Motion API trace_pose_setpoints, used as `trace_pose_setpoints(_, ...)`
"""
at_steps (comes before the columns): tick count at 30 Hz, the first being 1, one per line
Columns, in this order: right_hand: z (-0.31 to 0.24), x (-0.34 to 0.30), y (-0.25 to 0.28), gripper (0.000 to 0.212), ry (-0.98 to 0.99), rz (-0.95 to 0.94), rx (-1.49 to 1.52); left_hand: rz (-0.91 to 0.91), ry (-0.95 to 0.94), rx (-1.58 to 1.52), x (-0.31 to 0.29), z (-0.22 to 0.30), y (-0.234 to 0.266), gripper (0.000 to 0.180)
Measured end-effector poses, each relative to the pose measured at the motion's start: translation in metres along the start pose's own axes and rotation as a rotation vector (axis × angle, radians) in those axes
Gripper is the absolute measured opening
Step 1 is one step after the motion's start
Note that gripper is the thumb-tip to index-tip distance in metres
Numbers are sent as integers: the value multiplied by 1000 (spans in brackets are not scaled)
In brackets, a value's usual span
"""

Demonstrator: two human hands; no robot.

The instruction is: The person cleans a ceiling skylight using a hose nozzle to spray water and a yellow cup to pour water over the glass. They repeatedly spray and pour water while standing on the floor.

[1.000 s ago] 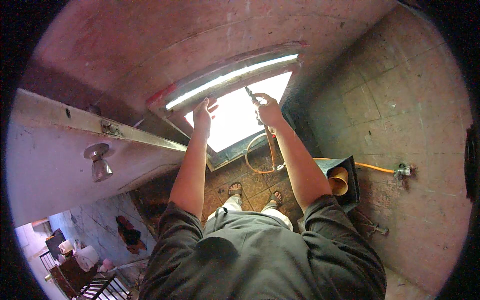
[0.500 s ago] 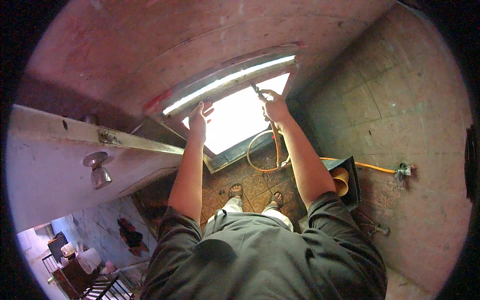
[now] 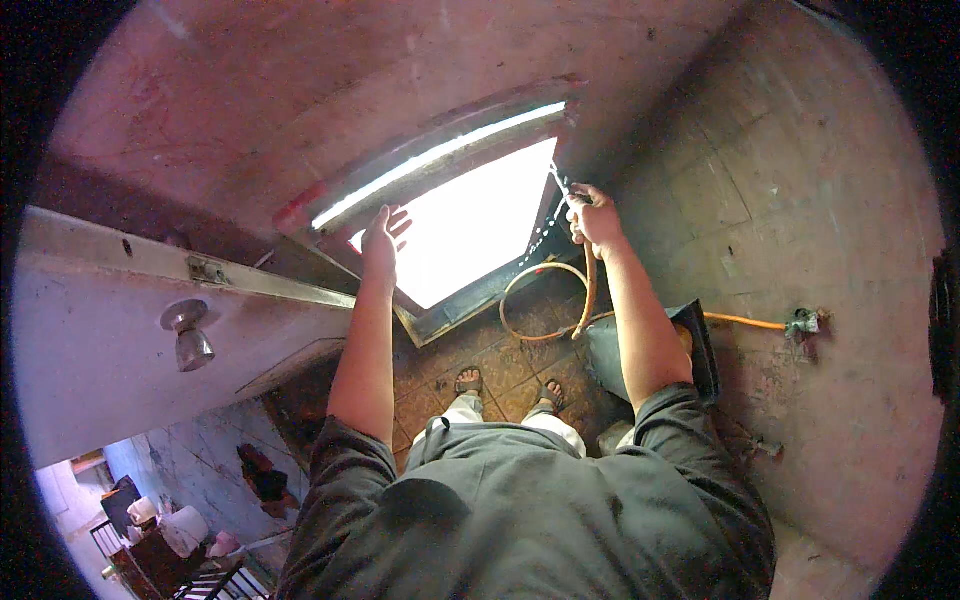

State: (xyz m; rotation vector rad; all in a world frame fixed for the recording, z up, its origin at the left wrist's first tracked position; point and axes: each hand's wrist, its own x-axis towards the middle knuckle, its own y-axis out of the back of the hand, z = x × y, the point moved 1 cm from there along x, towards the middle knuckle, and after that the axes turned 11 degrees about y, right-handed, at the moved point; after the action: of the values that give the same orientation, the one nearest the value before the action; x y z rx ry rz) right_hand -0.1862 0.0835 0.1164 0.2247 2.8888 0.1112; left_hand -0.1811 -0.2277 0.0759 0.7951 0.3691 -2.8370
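One bright window (image 3: 470,228) lies ahead of us; below its right side loops an orange hose (image 3: 591,285); our left hand (image 3: 382,240), across the window's left edge, is spread and empty; our right hand (image 3: 597,218) grips the hose's slim nozzle (image 3: 565,186).

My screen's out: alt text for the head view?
A person's right hand grips an orange hose, with water droplets nearby; the open left hand shows against a bright opening, and a dark container stands near the right forearm.
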Motion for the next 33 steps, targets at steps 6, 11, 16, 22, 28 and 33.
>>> trace_pose_setpoints(6, -1, -14, 33, 23, -17, 63, 13, -69, 9, -99, 5, -21, 11, 43)
trace_pose_setpoints(11, -12, -29, 50, 24, 22, 43, 56, -80, -28, -84, -13, -15, -3, 44)
trace_pose_setpoints(16, -32, -41, 44, 25, 27, 18, 79, -38, -41, -53, -25, -17, 3, 45)
trace_pose_setpoints(22, -31, -40, 51, 24, 58, 17, 63, 39, -27, -49, -50, -11, -15, 47)
trace_pose_setpoints(28, -31, -39, 50, 21, 66, 6, 84, 98, 15, -60, -57, -14, -8, 47)
trace_pose_setpoints(33, -28, -37, 52, 22, 81, 14, 51, 115, 49, -66, -63, -14, -6, 47)
